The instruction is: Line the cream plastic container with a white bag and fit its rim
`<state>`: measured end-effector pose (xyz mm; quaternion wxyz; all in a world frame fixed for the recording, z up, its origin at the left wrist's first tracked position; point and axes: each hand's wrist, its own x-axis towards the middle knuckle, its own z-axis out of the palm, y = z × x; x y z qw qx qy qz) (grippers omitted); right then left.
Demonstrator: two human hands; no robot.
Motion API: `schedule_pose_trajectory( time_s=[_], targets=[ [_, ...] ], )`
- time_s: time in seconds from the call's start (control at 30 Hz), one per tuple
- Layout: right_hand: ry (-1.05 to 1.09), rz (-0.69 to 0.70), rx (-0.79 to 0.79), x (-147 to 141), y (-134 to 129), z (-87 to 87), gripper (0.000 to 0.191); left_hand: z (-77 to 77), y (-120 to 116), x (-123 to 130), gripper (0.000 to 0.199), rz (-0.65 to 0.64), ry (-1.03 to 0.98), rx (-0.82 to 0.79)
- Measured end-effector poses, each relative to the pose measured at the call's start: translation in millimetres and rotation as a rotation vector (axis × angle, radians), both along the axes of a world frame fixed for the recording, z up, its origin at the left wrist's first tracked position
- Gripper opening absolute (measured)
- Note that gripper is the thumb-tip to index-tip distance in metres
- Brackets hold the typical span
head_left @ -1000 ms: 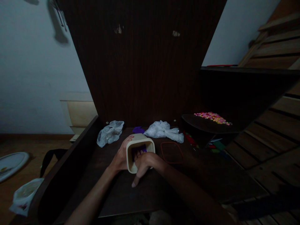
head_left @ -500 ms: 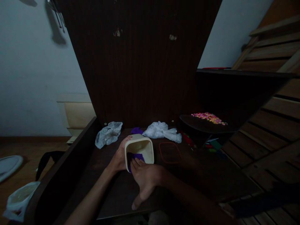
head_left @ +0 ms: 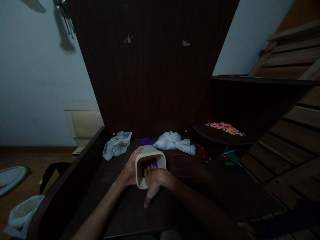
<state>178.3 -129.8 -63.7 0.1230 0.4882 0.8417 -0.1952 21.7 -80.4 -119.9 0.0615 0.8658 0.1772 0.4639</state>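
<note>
A cream-coloured plastic container (head_left: 149, 149) lies tipped on its side on the dark desk, its open mouth facing me. My left hand (head_left: 131, 168) is wrapped round its left side and holds it. Inside lies a purple sheet (head_left: 153, 163); whether it is cloth, felt or paper I cannot tell. My right hand (head_left: 154, 180) reaches into the mouth with its fingers stretched out over the purple sheet and the thumb sticking out below the rim. The fingertips are partly in shadow. Beside the container, to the right, lies a reddish-orange square ring (head_left: 183, 165).
Behind the container are a crumpled clear plastic bag (head_left: 117, 145), a second purple piece (head_left: 147, 141) and a knotted white plastic bag (head_left: 172, 141). On the right, a shelf (head_left: 208, 133) bears small pink and yellow pieces (head_left: 225, 127). A raised desk side (head_left: 82, 163) stands on the left.
My right hand has gone deeper into the container, its fingers pushing the purple sheet further in. My left hand still holds the container, and the view has shifted slightly.
</note>
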Motion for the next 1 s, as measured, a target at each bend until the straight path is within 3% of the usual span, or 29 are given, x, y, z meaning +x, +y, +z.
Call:
schedule_pose_trajectory(
  time_s=[0.1, 0.27, 0.4, 0.43, 0.5, 0.6, 0.7, 0.73, 0.8, 0.9, 0.93, 1.0],
  targets=[
    [-0.078, 0.074, -0.094, -9.6, 4.7, 15.1, 0.125, -1.0, -1.4, 0.3, 0.101, 0.004, -0.019, -0.003],
    [-0.110, 0.189, -0.116, -11.8, -7.2, 32.5, 0.116, 1.6, -5.5, 1.5, 0.089, 0.025, -0.016, -0.016],
    [0.025, 0.208, -0.074, -1.2, -31.8, 37.0, 0.139, 3.6, -4.8, -0.8, 0.087, 0.024, 0.002, -0.036],
    [0.056, 0.194, -0.060, 1.4, -38.6, 34.7, 0.138, 3.7, -4.2, -1.6, 0.087, 0.021, 0.005, -0.037],
    [0.098, 0.129, -0.030, 4.6, -50.9, 24.3, 0.116, 3.6, -2.7, -2.9, 0.092, 0.011, 0.014, -0.031],
    [0.116, -0.076, 0.063, 5.0, -62.1, -2.2, 0.066, 2.7, -0.9, -3.2, 0.102, -0.003, 0.021, -0.019],
    [0.110, -0.237, 0.164, 7.9, -59.9, -24.3, 0.055, 1.6, 0.5, -1.9, 0.107, -0.015, 0.013, -0.018],
    [0.108, -0.226, 0.172, 10.3, -56.0, -26.4, 0.059, 1.3, 0.9, -1.4, 0.109, -0.021, 0.010, -0.019],
    [0.092, -0.116, 0.123, 15.5, -44.7, -20.5, 0.087, 1.1, 1.4, -0.5, 0.112, -0.025, 0.006, -0.021],
    [-0.006, 0.026, -0.059, 16.9, -23.9, 6.4, 0.133, 1.5, 1.1, 0.2, 0.113, -0.023, 0.004, -0.019],
    [-0.065, 0.039, -0.118, 14.6, -17.1, 16.2, 0.140, 1.8, 0.5, 0.2, 0.113, -0.022, 0.002, -0.019],
    [-0.142, 0.086, -0.201, 7.4, -4.8, 30.6, 0.136, 2.5, -0.9, 0.2, 0.113, -0.019, -0.005, -0.019]
  ],
)
